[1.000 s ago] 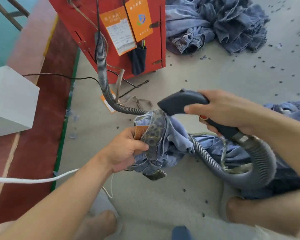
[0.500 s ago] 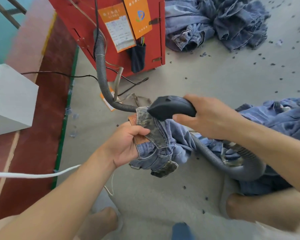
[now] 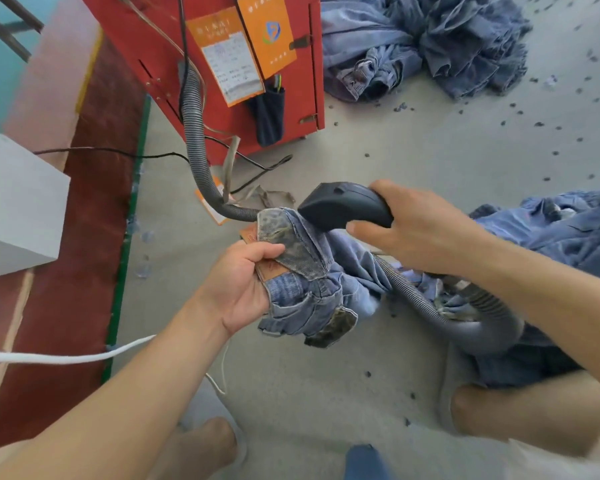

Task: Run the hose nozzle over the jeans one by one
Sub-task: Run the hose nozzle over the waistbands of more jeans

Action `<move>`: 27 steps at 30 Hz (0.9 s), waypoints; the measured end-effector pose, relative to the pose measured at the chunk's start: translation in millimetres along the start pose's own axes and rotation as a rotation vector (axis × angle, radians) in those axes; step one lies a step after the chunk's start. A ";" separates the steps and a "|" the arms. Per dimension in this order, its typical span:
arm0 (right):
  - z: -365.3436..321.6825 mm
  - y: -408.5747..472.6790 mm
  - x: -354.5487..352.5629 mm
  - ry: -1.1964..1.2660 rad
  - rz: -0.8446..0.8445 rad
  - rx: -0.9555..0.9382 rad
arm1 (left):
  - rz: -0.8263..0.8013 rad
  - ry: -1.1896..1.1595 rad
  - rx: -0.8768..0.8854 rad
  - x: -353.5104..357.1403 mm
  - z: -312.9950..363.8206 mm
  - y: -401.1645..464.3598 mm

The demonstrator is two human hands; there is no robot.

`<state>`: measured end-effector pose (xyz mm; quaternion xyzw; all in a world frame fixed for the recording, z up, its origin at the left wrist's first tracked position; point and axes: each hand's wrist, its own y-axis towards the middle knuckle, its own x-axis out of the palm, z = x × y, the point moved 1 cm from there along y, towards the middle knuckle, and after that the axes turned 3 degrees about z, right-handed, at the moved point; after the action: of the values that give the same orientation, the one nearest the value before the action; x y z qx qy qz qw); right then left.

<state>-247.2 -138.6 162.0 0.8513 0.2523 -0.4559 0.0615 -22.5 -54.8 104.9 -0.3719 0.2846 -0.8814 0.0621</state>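
My left hand [image 3: 241, 289] grips the waistband of a pair of blue jeans [image 3: 312, 289] at its brown leather patch, holding the bunched cloth up over the floor. My right hand [image 3: 420, 226] holds the dark grey hose nozzle [image 3: 343, 206], whose mouth rests on the jeans' waistband near the top. The ribbed grey hose [image 3: 426, 306] loops down from the nozzle's handle, under my right forearm. Another stretch of the hose passes behind the jeans and up to the red machine [image 3: 208, 46].
A heap of jeans [image 3: 430, 43] lies at the back right beside the red machine. More jeans [image 3: 561, 230] lie under my right arm. A white box [image 3: 14, 202] stands at the left. A white cord [image 3: 66, 356] crosses the lower left. Dark lint specks dot the concrete floor [image 3: 430, 150].
The nozzle has moved left and down onto the jeans' waistband. My left hand has turned the bunched jeans so the waistband faces the nozzle.
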 end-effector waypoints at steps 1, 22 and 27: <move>4.1 -0.9 -7.4 0.020 -0.028 -0.001 | 0.022 -0.005 0.002 -0.7 1.4 0.7; 38.6 -4.1 12.6 0.206 0.057 0.130 | 0.151 0.023 -0.099 -3.2 22.3 5.2; 28.0 -7.0 13.0 0.110 0.042 0.084 | 0.055 0.015 -0.093 2.6 19.5 1.4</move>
<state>-265.5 -137.1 136.2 0.8819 0.2183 -0.4172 0.0214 -11.0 -65.7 116.6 -0.3600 0.3358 -0.8678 0.0668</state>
